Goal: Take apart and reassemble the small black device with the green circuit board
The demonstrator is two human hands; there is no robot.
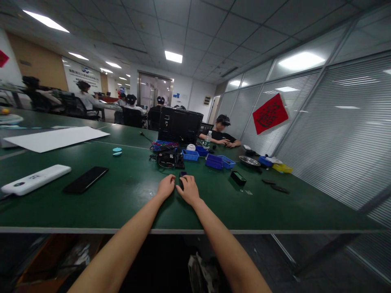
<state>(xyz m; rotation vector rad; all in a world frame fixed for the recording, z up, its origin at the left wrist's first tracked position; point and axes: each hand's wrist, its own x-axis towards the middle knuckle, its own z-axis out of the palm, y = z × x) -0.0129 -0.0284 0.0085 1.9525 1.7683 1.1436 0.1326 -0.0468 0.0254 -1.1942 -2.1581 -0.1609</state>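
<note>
Both my arms reach out over a green table (122,203). My left hand (165,186) and my right hand (188,189) meet near the table's middle, fingers curled around a small dark object (182,179) held between them. What the object is cannot be made out. Just beyond my hands lies a black device with tangled cables (167,158).
A black phone (86,179) and a white remote-like device (35,179) lie at the left, a white sheet (56,138) behind them. Blue bins (217,161), a metal bowl (249,161) and a small black box (238,178) sit right. A person (221,134) sits opposite.
</note>
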